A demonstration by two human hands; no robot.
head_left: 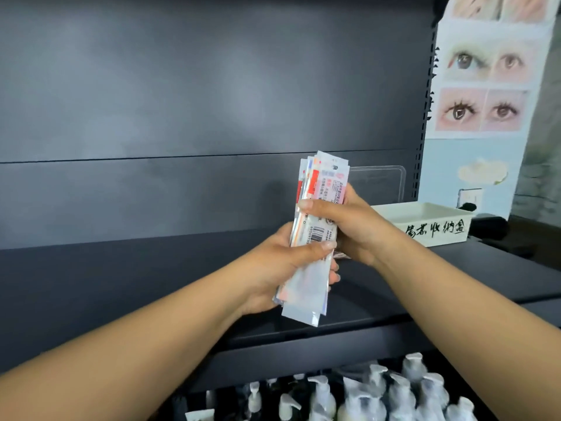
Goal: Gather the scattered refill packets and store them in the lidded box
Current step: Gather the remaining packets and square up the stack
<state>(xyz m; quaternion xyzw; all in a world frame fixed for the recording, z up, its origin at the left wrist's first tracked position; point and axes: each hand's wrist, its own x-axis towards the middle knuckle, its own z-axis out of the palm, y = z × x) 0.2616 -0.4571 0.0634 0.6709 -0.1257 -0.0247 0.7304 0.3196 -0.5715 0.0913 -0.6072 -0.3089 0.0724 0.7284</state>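
A stack of long white refill packets [321, 189] with red and blue print stands nearly upright above the dark shelf [151, 284]. My left hand [279, 268] grips the lower half of the stack, thumb across its front. My right hand [349, 226] grips the middle from the right, fingers curled round it. A white open-topped box [431, 226] with black handwritten characters on its front sits on the shelf just right of my hands. A clear lid [379, 183] stands upright behind it against the back panel.
The dark grey back panel [212, 101] rises behind the shelf. Several white pump bottles [379, 396] crowd the lower shelf below its front edge. A poster with eye pictures [482, 86] hangs at the far right.
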